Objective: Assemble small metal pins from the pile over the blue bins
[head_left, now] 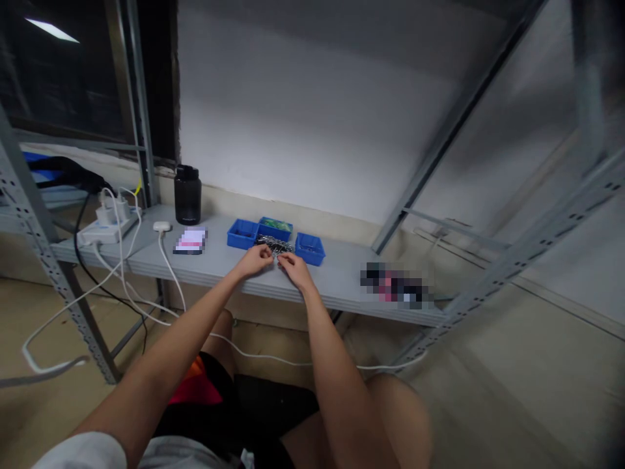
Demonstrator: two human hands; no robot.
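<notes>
On the grey shelf (342, 273), a pile of small shiny metal pieces (274, 244) lies among three blue bins. My left hand (256, 259) is at the pile's near left side, its fingers pinched together. Close by on the right, my right hand (293, 266) has thumb and fingertips pressed together too. Whatever the fingertips hold is too small to make out. The left blue bin (243, 234) has dark contents. Green material shows in the back blue bin (275, 228). Small pieces, hard to discern, lie in the right blue bin (310, 249).
A black bottle (188, 195) stands at the back left, with a phone (191, 240) in front of it. A power strip (107, 228) with white cables sits at the left end. A blurred-out item (394, 285) lies at the right end. Metal shelf posts rise on both sides.
</notes>
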